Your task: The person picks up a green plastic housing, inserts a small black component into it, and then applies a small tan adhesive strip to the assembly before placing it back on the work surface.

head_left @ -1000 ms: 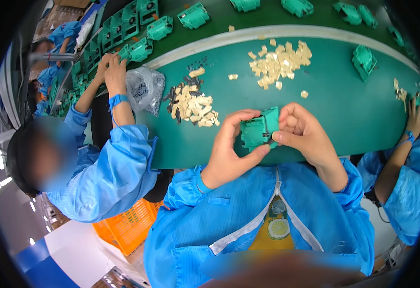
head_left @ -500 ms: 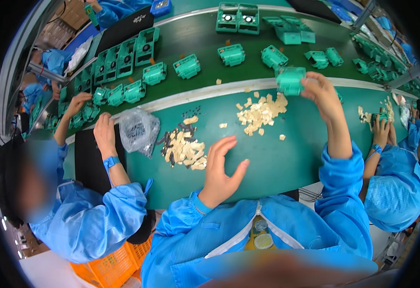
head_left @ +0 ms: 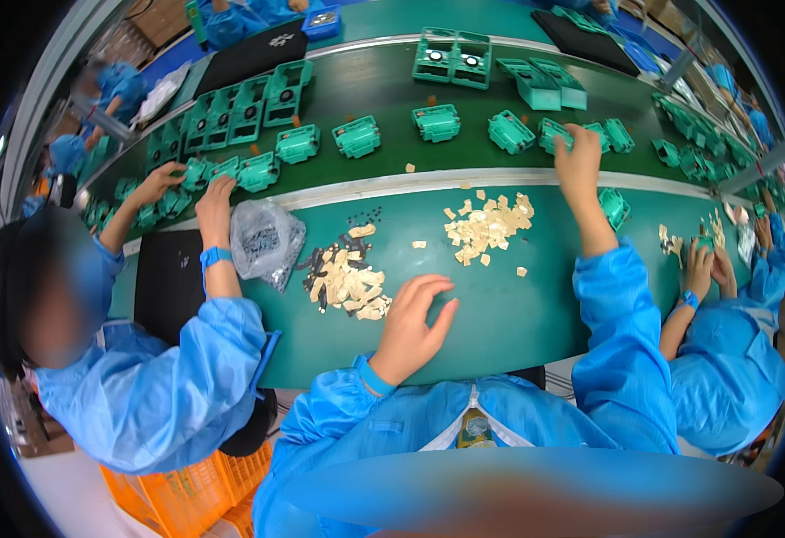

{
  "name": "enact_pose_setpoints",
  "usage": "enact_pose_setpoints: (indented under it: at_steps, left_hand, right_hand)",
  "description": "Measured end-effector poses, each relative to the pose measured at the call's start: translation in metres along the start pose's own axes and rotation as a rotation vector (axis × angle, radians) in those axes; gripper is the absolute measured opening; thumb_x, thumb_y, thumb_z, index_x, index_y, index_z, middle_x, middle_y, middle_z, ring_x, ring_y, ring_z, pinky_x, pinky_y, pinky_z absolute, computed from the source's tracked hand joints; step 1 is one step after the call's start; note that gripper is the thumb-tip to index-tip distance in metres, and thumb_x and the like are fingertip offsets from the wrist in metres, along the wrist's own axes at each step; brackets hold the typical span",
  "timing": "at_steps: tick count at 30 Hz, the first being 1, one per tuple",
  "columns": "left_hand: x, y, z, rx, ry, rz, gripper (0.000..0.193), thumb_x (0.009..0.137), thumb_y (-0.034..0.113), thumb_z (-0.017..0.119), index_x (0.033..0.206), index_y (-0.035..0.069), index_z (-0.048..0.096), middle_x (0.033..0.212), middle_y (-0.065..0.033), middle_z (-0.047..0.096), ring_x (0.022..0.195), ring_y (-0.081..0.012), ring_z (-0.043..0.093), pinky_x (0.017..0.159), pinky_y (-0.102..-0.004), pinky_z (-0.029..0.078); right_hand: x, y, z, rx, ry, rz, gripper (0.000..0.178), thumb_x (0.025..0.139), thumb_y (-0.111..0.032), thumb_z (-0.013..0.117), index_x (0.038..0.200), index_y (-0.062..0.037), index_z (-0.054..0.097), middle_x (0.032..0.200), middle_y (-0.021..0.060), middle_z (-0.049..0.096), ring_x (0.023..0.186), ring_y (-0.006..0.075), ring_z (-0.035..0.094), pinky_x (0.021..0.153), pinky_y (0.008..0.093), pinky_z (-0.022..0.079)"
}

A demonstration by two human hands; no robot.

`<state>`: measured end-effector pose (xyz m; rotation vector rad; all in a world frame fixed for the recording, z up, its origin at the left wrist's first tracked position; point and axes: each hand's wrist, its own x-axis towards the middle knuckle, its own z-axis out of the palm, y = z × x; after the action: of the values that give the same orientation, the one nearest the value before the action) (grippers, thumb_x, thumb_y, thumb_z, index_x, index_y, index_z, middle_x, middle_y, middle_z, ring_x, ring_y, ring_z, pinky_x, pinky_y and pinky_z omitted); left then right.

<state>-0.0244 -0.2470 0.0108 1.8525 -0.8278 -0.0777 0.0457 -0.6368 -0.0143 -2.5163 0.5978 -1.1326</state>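
Note:
My right hand (head_left: 579, 166) is stretched far out to the dark conveyor belt (head_left: 383, 94), its fingers closed on a green plastic housing (head_left: 552, 134) that sits among several others in a row. My left hand (head_left: 415, 323) hovers open, fingers spread, over the green worktable (head_left: 500, 314). It is just right of a pile of small beige pieces (head_left: 348, 282) mixed with a few dark bits. A second, looser pile of beige pieces (head_left: 487, 229) lies between my two arms.
On my left a co-worker in a blue coat has both hands (head_left: 213, 202) on green housings at the belt's edge; a clear plastic bag (head_left: 267, 238) lies beside them. Another co-worker's hands (head_left: 706, 264) work at my right. One green housing (head_left: 614, 206) sits on the table.
My hands have come apart. The right hand carried the green housing from in front of me out to the belt; the left hand let go and dropped open over the table.

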Motion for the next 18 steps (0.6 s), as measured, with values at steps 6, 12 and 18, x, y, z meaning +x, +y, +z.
enact_pose_setpoints:
  at_steps: [6, 12, 18]
  left_hand:
    - [0.003, 0.000, 0.005, 0.001, -0.055, 0.037, 0.020, 0.090, 0.007, 0.071, 0.108, 0.001, 0.065, 0.114, -0.0155, 0.066, 0.107, -0.0348, 0.063, 0.093, -0.0408, 0.051]
    - [-0.002, -0.005, 0.008, 0.034, 0.011, 0.040, 0.017, 0.089, 0.007, 0.070, 0.105, 0.001, 0.066, 0.109, -0.0143, 0.067, 0.103, -0.0337, 0.065, 0.090, -0.0398, 0.052]
    - [-0.001, -0.001, 0.008, 0.021, -0.002, 0.053, 0.016, 0.089, 0.006, 0.070, 0.104, 0.001, 0.066, 0.106, -0.0141, 0.067, 0.100, -0.0335, 0.066, 0.087, -0.0397, 0.052]
  right_hand:
    - [-0.033, -0.132, 0.036, 0.373, -0.527, -0.353, 0.012, 0.083, -0.002, 0.067, 0.094, -0.0017, 0.072, 0.099, 0.0171, 0.065, 0.096, 0.0380, 0.062, 0.089, 0.0454, 0.051]
    - [-0.030, -0.158, 0.101, 0.347, -0.770, -0.253, 0.018, 0.085, -0.008, 0.069, 0.103, -0.0042, 0.072, 0.108, 0.0163, 0.064, 0.102, 0.0377, 0.063, 0.091, 0.0444, 0.052]
    - [-0.027, -0.156, 0.121, 0.189, -0.813, -0.191, 0.012, 0.082, -0.010, 0.073, 0.089, -0.0013, 0.068, 0.093, 0.0152, 0.066, 0.088, 0.0332, 0.064, 0.079, 0.0415, 0.053]
